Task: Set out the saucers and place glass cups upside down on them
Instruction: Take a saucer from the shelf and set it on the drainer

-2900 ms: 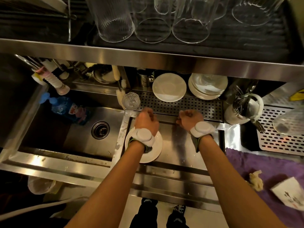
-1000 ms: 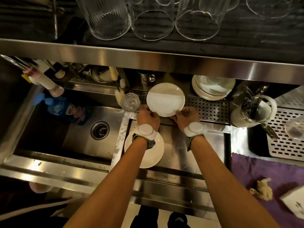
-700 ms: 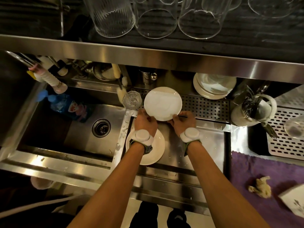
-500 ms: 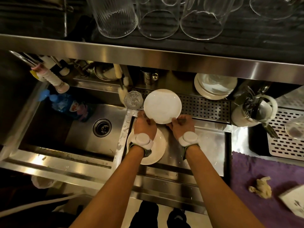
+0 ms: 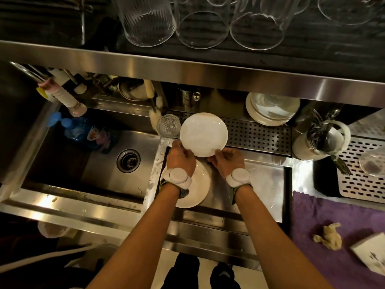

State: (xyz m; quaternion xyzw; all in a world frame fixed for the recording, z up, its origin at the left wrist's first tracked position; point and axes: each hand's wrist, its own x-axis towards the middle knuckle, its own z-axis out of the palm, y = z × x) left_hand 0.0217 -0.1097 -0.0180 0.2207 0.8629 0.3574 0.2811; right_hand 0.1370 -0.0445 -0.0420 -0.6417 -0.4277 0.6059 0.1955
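Note:
Both hands hold one white saucer (image 5: pixel 203 134) by its near rim, above the perforated drain strip (image 5: pixel 258 135). My left hand (image 5: pixel 180 158) grips its lower left edge and my right hand (image 5: pixel 226 161) its lower right edge. A second white saucer (image 5: pixel 198 189) lies flat on the steel tray below my left wrist, partly hidden by it. A small cut-glass cup (image 5: pixel 168 125) stands just left of the held saucer. Several tall glass cups (image 5: pixel 145 19) stand upside down on the top shelf. A stack of saucers (image 5: pixel 270 110) sits at the back right.
A sink basin with a drain (image 5: pixel 128 160) lies to the left, with a blue detergent bottle (image 5: pixel 89 133) in it. A cutlery holder (image 5: pixel 321 140) stands to the right. A purple cloth (image 5: pixel 333 232) covers the near right counter. The steel shelf edge (image 5: pixel 187 68) overhangs the back.
Both hands reached to the drain strip, picked up the white saucer there and drew it slightly toward me and to the left. The lower saucer has stayed put.

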